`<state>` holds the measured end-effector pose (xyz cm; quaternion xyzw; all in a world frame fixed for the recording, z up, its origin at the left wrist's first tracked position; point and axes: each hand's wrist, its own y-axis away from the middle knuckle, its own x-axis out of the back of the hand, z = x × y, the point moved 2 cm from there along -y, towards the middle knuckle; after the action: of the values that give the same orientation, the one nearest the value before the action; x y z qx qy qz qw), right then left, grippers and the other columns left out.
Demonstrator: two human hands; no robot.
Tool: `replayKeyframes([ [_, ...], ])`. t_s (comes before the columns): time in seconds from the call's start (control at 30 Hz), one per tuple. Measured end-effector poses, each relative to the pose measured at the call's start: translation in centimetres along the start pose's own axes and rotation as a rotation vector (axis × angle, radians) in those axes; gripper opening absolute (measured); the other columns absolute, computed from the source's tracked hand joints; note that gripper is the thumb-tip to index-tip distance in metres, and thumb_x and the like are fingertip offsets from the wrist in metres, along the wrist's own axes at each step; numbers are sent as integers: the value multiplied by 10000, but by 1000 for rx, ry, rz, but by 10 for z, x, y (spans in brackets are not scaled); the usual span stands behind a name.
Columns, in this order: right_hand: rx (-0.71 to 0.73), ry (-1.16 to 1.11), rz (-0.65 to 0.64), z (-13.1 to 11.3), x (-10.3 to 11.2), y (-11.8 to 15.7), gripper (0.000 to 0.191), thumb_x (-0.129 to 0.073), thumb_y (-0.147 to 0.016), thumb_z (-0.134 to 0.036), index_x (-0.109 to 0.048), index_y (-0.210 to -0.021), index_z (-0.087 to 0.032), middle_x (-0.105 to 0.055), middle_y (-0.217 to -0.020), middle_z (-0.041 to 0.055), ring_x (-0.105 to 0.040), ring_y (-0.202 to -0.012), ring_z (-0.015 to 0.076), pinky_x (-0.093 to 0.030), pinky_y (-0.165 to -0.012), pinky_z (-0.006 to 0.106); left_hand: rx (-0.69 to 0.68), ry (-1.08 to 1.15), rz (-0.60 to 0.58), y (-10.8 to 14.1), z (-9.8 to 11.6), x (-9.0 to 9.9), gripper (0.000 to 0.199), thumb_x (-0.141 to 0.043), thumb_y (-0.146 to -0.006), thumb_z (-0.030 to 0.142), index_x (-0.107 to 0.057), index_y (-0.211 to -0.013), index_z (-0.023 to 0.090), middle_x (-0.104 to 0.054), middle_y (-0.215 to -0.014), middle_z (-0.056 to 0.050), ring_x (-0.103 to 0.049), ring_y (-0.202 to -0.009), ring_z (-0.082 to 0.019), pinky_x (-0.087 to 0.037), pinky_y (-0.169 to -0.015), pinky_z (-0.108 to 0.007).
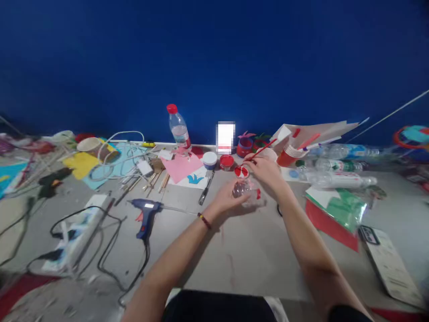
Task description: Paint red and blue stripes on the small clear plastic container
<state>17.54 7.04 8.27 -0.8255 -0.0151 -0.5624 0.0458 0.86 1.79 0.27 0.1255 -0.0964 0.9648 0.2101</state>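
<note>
My left hand (228, 197) is wrapped round a clear plastic bottle piece (250, 199), which lies on its side low over the table and has a red patch near its right end. Between the fingers of my right hand (264, 169) is a red paintbrush (263, 150), its handle slanting up to the right. The brush's lower end is at a small round lid with red paint (241, 171), just beyond the bottle piece. Behind it stand an open jar of red paint (227, 162) and a white-lidded jar (210, 160).
A blue glue gun (147, 214) with a trailing cord lies left, near a power strip (78, 232). An upright bottle with a red cap (179, 127) stands at the back. Several plastic bottles (342, 179) lie right, beyond a phone (390, 264). Paper cups (291, 154) stand behind my right hand.
</note>
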Motion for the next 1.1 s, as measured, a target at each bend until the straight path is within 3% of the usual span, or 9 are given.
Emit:
replayKeyframes([
  [0.23,46,9,-11,-5,-2,-1,342,-444,-968,-260,-784,-992,-227,-765,-1151,77,-666,-1088,298,-481,-950,404,-21,-43,0,-8,-6,-2,408,-711,-800,464,-593,-1151,293,-708,-1070,-70,-652,-1109,-341,-520,-1004,-582],
  [0.53,7,45,-101,-10,4,5,336,-429,-943,-236,-764,-928,-207,-772,-1067,88,-650,-1043,286,-457,-834,363,-35,-193,-18,-6,8,-3,401,-674,-806,414,-604,-1169,259,-712,-1099,-94,-682,-1010,-325,-563,-882,-506],
  [0.73,37,-55,-25,-5,7,4,333,-435,-929,-262,-756,-862,-203,-769,-962,92,-666,-910,258,-450,-753,343,-36,-174,-12,-4,8,-3,441,-676,-812,412,-595,-1217,255,-711,-1152,-100,-684,-1028,-330,-561,-899,-524],
  [1.1,44,-37,0,-9,-6,-2,331,-423,-955,-217,-752,-993,-214,-764,-1121,76,-665,-1069,257,-452,-919,346,-2,-130,-20,-6,4,-1,414,-672,-809,428,-593,-1183,270,-718,-1139,-87,-682,-1029,-315,-561,-910,-515],
])
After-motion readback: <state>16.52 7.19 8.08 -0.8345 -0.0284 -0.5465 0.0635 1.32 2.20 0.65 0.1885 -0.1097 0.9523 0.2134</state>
